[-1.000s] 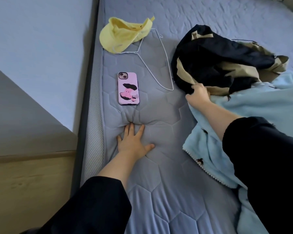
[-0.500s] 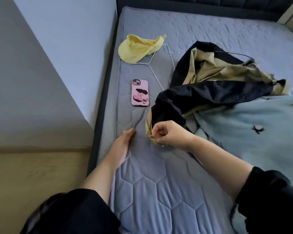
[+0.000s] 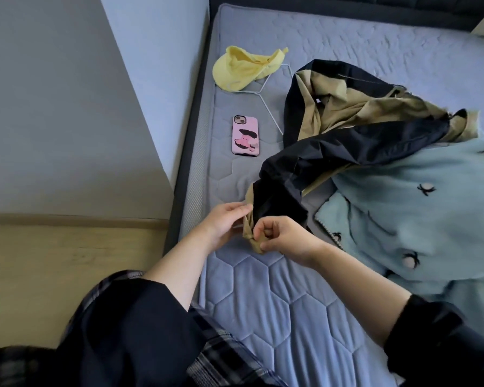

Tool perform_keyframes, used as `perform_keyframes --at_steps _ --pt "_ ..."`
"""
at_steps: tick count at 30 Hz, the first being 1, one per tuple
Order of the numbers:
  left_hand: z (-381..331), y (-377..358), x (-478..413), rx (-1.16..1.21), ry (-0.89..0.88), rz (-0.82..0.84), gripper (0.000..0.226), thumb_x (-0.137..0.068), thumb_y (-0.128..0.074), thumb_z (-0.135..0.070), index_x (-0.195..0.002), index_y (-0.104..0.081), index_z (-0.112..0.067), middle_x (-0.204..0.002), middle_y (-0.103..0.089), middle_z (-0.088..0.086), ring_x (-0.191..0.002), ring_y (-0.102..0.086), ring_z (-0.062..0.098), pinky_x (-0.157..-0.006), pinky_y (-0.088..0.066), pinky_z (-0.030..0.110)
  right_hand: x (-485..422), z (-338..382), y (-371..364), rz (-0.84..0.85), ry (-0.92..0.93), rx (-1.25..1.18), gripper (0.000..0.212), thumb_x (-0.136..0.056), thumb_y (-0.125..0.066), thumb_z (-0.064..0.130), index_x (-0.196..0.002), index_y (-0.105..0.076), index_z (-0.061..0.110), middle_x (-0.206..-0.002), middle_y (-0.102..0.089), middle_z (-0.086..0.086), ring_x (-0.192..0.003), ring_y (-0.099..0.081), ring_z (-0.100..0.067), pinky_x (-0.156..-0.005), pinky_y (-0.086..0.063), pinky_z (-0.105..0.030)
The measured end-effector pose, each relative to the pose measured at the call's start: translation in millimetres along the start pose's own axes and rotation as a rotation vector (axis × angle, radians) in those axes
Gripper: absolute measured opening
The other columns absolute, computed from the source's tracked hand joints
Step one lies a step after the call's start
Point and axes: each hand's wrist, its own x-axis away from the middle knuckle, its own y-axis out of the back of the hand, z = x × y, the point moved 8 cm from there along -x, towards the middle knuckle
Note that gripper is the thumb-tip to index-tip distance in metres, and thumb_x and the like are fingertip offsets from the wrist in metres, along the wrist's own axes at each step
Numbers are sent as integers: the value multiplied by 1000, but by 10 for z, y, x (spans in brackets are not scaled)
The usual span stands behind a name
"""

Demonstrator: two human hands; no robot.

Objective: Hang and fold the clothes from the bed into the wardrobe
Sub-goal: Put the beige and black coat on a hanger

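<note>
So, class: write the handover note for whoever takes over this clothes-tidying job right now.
Right grip pinches the jacket by its tan hem; left grip holds the same hem beside it.
The jacket lies bunched on the bed, partly over the blue sweater.
The wire hanger lies partly under the yellow cap.
Done: nothing hung or folded yet.
Left: hang the jacket, fold the sweater, put both away; wardrobe not in view.

Hanger (image 3: 271, 115) partly under jacket (image 3: 361, 146); sweater (image 3: 417, 205) cut off — right edge.
</note>
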Motion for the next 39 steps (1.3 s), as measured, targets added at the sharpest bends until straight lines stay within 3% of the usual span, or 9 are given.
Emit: perform_keyframes --at_steps 6,11,14,17,19,22,28,34,39 --pt "13 51 19 22 -56 -115 27 -98 -42 -1 -74 -53 -7 -54 -60 0 -51 -57 10 -62 -44 26 139 -162 82 -126 -73 52 30 -85 -54 -10 -75 -67 15 -60 -64 6 -55 -57 -5 -53 -44 -14" --pt "-37 91 177 20 -66 -118 23 -99 -40 0 -80 -52 -6 -74 -54 11 -69 -54 20 -66 -48 27 340 -55 689 -813 -7 -241 13 -92 -54 15 -88 -63 7 -66 -66 -5 -53 -56 -13 -48 -47 -20" --pt "-92 56 300 -160 -99 -69 21 -97 -40 5 -84 -53 -5 -69 -57 8 -60 -58 13 -55 -51 19 297 63 990 -971 19 -503 64 -84 -62 50 -132 -44 13 -112 -60 -7 -89 -61 -16 -70 -50 -27" --pt "-49 -1 422 -232 -47 32 27 -95 -41 10 -86 -58 -9 -60 -62 2 -50 -59 7 -54 -50 19 71 222 1102 -890 -82 -711 104 -61 -70 68 -144 -31 19 -131 -55 -3 -108 -58 -22 -87 -50 -37" --pt "-29 -7 501 -237 -7 103 29 -95 -40 10 -87 -60 -9 -59 -63 4 -49 -60 10 -54 -50 20 -60 317 1133 -822 -118 -730 78 -73 -71 51 -136 -45 13 -125 -61 -6 -97 -63 -21 -89 -51 -35" --pt "-67 127 572 -204 16 92 26 -96 -39 8 -87 -59 -7 -58 -65 4 -48 -61 12 -54 -52 21 -133 427 1148 -911 -170 -348 36 -89 -56 10 -124 -56 2 -107 -60 -9 -68 -54 -13 -69 -50 -28" --pt "-119 543 525 -26 13 -249 25 -98 -42 -2 -82 -59 -11 -72 -61 5 -67 -56 17 -62 -45 26 -199 483 673 -817 -159 -152 21 -78 -42 -9 -96 -50 -2 -89 -51 -14 -82 -55 -28 -68 -46 -36" --pt "-178 730 468 346 -13 -317 19 -99 -43 -19 -101 -60 -12 -92 -63 4 -80 -59 16 -70 -44 26 -56 661 -39 -354 -109 151 25 -77 -48 -12 -63 -55 7 -45 -56 6 -44 -55 -7 -41 -37 -12" --pt "-160 722 480 302 -19 -258 21 -95 -48 -28 -101 -65 -17 -96 -68 -1 -78 -62 14 -61 -51 23 -81 687 -224 -380 -97 437 13 -82 -64 17 -89 -68 8 -78 -66 1 -78 -62 -15 -66 -43 -22"
